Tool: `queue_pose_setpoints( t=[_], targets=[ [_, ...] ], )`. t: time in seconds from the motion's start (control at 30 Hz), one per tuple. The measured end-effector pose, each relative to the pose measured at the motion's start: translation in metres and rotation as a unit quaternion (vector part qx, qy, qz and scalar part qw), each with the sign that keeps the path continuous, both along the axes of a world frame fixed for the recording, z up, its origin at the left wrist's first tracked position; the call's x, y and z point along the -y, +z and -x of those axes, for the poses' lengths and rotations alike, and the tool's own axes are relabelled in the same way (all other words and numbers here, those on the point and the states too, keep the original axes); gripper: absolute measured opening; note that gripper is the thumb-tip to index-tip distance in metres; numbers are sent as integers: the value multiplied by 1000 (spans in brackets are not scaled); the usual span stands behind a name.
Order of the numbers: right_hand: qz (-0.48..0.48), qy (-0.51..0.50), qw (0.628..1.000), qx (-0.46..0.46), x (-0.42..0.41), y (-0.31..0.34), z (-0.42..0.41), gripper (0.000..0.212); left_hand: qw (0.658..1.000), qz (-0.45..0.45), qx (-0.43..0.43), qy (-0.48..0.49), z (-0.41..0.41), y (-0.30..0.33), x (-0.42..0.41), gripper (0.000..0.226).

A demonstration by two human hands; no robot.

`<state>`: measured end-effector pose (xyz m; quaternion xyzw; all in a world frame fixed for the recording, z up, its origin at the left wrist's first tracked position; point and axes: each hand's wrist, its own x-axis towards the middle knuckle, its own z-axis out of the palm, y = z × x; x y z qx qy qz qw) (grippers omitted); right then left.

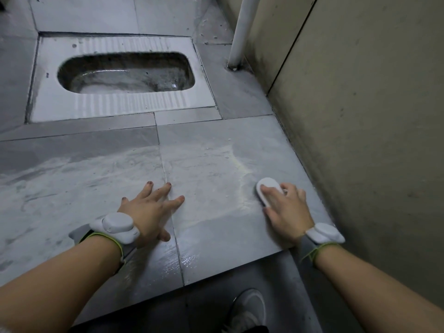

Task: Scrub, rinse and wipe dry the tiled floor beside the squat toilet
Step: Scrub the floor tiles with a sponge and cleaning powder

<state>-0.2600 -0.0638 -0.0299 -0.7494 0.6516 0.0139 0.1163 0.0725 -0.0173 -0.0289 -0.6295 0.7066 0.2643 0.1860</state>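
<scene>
the right hand point(287, 207) gripped a white scrub brush point(269, 189) on the soapy tiled floor point(216, 159); the left hand point(150, 207) lay flat, fingers spread wide.

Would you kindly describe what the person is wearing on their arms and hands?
Both forearms are bare, with no sleeves or gloves. Each wrist carries a white rounded device, left and right, on a grey band edged in yellow-green. The left hand has dark-painted nails; the right hand shows none clearly.
</scene>
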Motion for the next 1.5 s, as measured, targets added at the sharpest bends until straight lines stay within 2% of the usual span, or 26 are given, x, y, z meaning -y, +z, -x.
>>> queue_pose_setpoints(
  t=[0.07,0.13,0.27,0.37,0.43,0.5,0.57,0.7,0.8,0.9,0.97,1.0,1.13,1.2,1.23,1.33,1.37,1.5],
  targets=[
    [5,-82,997,-10,10,1,10,48,1000,1,0,2,1,-1,-1,99],
    [3,-110,994,-7,10,0,-2,45,1000,1,2,3,0,0,-2,99],
    [14,22,999,29,-12,-2,-43,47,1000,-2,1,3,1,2,-2,100],
    [7,69,997,34,-8,-2,-25,50,1000,-2,0,1,2,2,-1,100],
    [6,26,1000,7,7,-4,-2,50,1000,-2,-1,3,2,3,-2,99],
    [19,-77,997,-23,19,-6,14,47,1000,-1,-1,4,2,4,-3,99],
    [22,-122,992,-31,22,-7,4,42,1000,1,1,1,1,4,-2,99],
    [23,4,1000,10,8,-10,-50,43,1000,2,8,0,3,4,-2,99],
    [23,71,997,23,5,-11,-40,48,1000,-2,4,6,4,3,-1,99],
    [29,21,999,-25,26,-15,0,52,1000,-5,0,7,3,3,-2,99],
    [51,-65,995,-63,37,-16,9,44,1000,-4,-1,5,3,1,-2,99],
    [50,-67,994,-67,36,-15,2,41,1000,-5,0,5,2,1,-1,99],
    [15,78,996,27,-5,-8,-45,48,1000,-5,1,3,2,0,-1,100],
    [16,112,993,25,-6,-8,-35,52,1000,-4,-1,6,2,0,-1,100],
    [15,101,995,6,2,-10,-21,53,1000,-4,1,8,2,1,-1,100],
    [23,-55,996,-64,19,-10,20,46,1000,-3,4,6,4,2,-2,100],
    [26,-67,995,-70,16,-9,14,44,1000,1,4,6,3,2,-2,99],
    [-4,82,997,11,-17,-10,-34,49,1000,-5,4,6,4,3,-2,99]
  ],
)
